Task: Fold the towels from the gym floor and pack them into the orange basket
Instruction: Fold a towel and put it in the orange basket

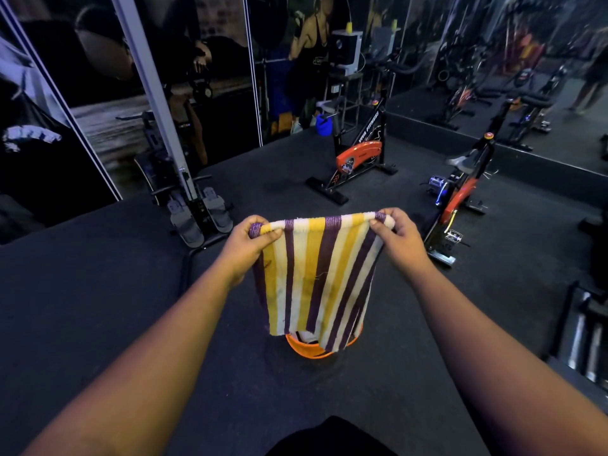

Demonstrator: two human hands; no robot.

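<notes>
Striped towel (316,278), purple, yellow and white: held up in the air by its folded top edge, the left hand (253,245) pinching the left corner and the right hand (399,236) pinching the right corner, fingers of both curled over the fold with the cloth hanging straight down below them. Orange basket (309,350): on the dark gym floor (98,291) directly beneath the fingers, its rim partly hidden behind the towel's lower edge, something pale inside. Two orange exercise bikes (358,156) stand well beyond the fingers.

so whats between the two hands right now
In the head view, the folded top edge of the striped towel spans from left hand to right hand.
</notes>
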